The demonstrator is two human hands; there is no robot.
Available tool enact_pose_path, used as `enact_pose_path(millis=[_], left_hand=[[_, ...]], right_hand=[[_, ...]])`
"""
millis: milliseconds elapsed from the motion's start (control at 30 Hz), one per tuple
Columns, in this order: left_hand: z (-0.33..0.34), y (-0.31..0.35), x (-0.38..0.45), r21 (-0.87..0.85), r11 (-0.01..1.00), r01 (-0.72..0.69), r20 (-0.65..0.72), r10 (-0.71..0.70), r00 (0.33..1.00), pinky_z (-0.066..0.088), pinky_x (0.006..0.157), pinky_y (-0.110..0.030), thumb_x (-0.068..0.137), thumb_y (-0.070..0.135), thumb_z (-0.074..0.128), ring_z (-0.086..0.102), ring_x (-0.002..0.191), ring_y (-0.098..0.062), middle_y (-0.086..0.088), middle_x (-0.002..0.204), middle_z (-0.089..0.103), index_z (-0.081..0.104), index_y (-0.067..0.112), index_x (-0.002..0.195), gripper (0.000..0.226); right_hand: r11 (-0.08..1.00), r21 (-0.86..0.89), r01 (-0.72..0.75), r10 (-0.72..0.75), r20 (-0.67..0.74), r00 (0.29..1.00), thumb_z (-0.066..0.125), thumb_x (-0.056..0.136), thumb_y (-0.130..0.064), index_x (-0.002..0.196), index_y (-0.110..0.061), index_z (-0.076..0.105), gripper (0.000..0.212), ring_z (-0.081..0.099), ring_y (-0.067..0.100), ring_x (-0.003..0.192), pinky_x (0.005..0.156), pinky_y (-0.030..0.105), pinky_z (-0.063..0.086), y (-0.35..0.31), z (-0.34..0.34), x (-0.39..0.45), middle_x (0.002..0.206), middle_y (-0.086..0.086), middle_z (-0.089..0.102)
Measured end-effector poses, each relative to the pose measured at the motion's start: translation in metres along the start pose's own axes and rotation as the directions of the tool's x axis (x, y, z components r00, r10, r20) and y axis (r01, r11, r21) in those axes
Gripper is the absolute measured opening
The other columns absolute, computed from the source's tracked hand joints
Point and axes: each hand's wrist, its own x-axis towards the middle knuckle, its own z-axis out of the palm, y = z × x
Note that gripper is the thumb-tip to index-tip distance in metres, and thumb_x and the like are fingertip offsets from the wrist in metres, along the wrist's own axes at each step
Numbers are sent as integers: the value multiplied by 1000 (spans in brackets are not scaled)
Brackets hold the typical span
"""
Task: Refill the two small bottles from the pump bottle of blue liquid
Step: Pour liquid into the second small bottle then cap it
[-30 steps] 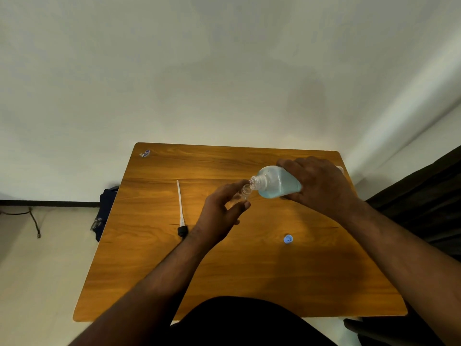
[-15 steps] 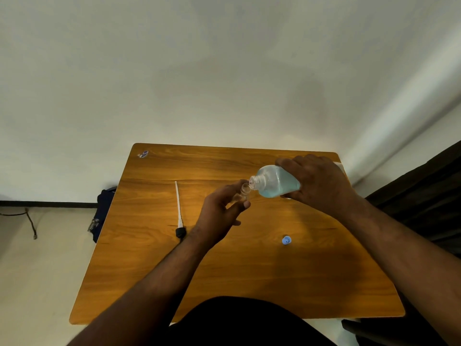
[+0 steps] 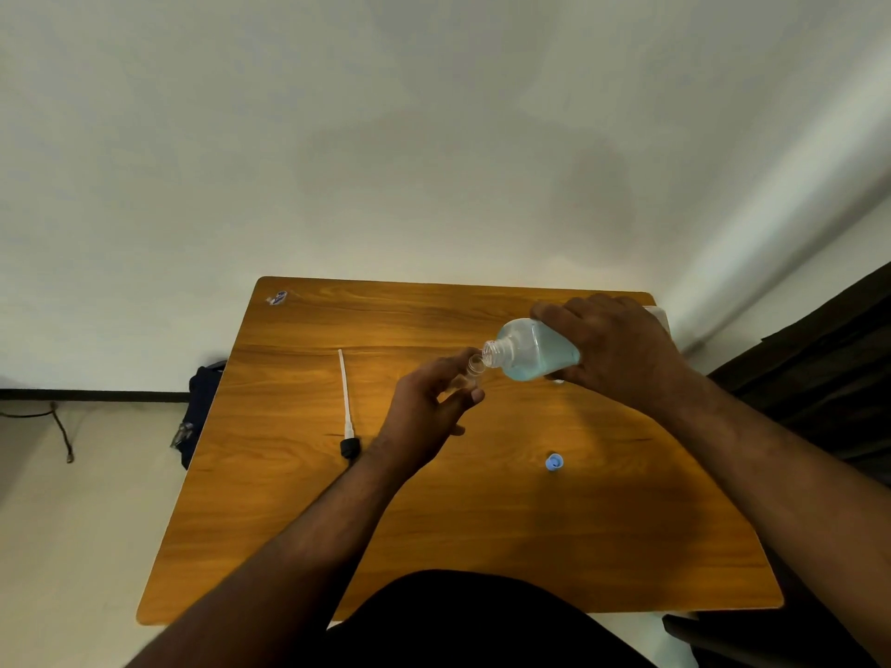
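Glossy wood-grain table [image 3: 482,523]; on it a clear plastic pump bottle [image 3: 533,349], a matt white plastic pump tube [image 3: 344,392], a blue plastic cap [image 3: 554,461]

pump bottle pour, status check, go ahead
Right hand grips tilted pump bottle. Left hand pinches small bottle, mouths nearly touching. Nothing in the way.

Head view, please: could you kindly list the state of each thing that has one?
Clear large bottle of blue liquid: uncapped, tipped sideways, gripped by right hand.
Small clear bottle: open, held by left hand at the large bottle's mouth.
White pump tube with black head: removed, lying on the wooden table.
Small blue cap: off, on the table.
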Motion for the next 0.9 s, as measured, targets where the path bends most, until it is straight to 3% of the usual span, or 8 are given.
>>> enact_pose_path(millis=[500,667,900], left_hand=[[-1,-2,1,-28,1000,15,10,-15,1000,62,61,-36,87,5,68,63,103,-18,-4,118,61,55,30,128,50],[0,0,1,-39,999,13,23,-13,1000,62,62,-36,87,6,68,63,103,-17,4,114,60,53,36,124,50],[2,1,1,-48,999,13,36,-11,999,62,63,-37,87,5,67,63,104,-14,11,115,59,54,30,129,50]], right_hand=[[1000,-15,4,-4,14,1000,87,56,-41,120,-20,49,77,66,29,79,71,42,53,-1,0,2,95,9,69],[1000,-16,2,-2,27,1000,86,56,-42,120,-22,44,80,66,29,81,73,42,52,1,-1,0,96,9,69],[1000,-21,-6,7,25,1000,88,54,-42,120,-21,48,80,66,29,79,71,43,53,2,-3,-1,95,9,70]])
